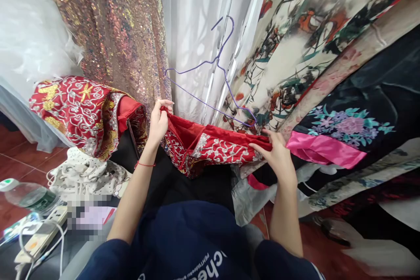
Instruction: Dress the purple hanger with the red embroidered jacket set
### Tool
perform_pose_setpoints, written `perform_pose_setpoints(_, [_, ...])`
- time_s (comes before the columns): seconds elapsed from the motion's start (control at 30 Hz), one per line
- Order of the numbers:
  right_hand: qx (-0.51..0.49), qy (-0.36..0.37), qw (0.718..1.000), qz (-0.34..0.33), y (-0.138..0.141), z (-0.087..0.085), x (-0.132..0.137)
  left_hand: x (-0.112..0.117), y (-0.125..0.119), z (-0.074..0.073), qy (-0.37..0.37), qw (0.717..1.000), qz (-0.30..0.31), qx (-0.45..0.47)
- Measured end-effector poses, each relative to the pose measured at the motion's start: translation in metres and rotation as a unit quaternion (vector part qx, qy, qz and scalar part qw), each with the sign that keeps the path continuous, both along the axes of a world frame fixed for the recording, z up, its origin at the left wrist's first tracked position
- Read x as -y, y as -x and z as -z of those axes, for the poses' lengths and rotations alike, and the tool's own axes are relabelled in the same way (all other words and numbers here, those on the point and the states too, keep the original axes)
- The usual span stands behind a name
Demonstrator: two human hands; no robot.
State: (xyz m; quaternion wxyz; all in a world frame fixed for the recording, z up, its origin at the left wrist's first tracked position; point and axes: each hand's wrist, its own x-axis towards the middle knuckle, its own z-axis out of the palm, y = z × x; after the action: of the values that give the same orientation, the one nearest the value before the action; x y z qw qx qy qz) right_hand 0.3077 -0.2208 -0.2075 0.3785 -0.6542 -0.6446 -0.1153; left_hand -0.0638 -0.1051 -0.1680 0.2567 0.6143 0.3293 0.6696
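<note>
A red garment with silver embroidery (226, 151) is stretched across my lap, its plain red edge uppermost. My left hand (159, 122), with a red string round the wrist, pinches that edge at one end. At the other end my right hand (275, 153) grips it between thumb and fingers. Just beyond the edge is a thin purple hanger (210, 62), hook upward, with nothing hung on it. To the left lies red cloth with gold and silver embroidery (75, 111); whether it belongs to the same garment I cannot tell.
Sequined fabric (114, 22), a white curtain (190, 17) and a flower-print garment (295, 39) hang ahead. Dark clothing with a pink band (324, 148) hangs right. At left are a white dotted cloth (85, 175), a plastic bottle (33, 197) and a power strip (42, 234) with cables.
</note>
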Motion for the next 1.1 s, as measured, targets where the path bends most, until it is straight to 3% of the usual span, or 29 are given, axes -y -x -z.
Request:
perform_pose_setpoints(0.2, [0.116,0.143,0.983,0.0,0.033,-0.004,0.018,0.017,0.0,0.004,-0.001,1.0,-0.009,-0.015])
perform_pose_setpoints(0.33, [0.148,0.118,0.981,-0.034,0.051,-0.015,0.023,0.034,0.012,0.01,-0.015,0.994,0.005,-0.109])
perform_pose_setpoints(0.47, [0.168,0.119,0.967,-0.15,0.062,-0.014,0.019,0.054,0.02,0.013,-0.017,0.985,0.034,-0.168])
perform_pose_setpoints(0.63, [0.099,0.225,0.922,-0.297,0.075,0.006,-0.001,0.067,0.024,0.004,-0.005,0.976,0.078,-0.202])
perform_pose_setpoints(0.77, [0.021,0.313,0.876,-0.365,0.079,0.025,-0.018,0.067,0.028,-0.003,0.018,0.977,0.092,-0.193])
perform_pose_setpoints(1.0, [-0.108,0.341,0.842,-0.405,0.089,0.043,-0.027,0.064,0.033,0.0,0.027,0.98,0.089,-0.176])
perform_pose_setpoints(1.1, [-0.07,0.361,0.843,-0.393,0.103,0.045,-0.023,0.064,0.034,0.001,0.021,0.979,0.09,-0.18])
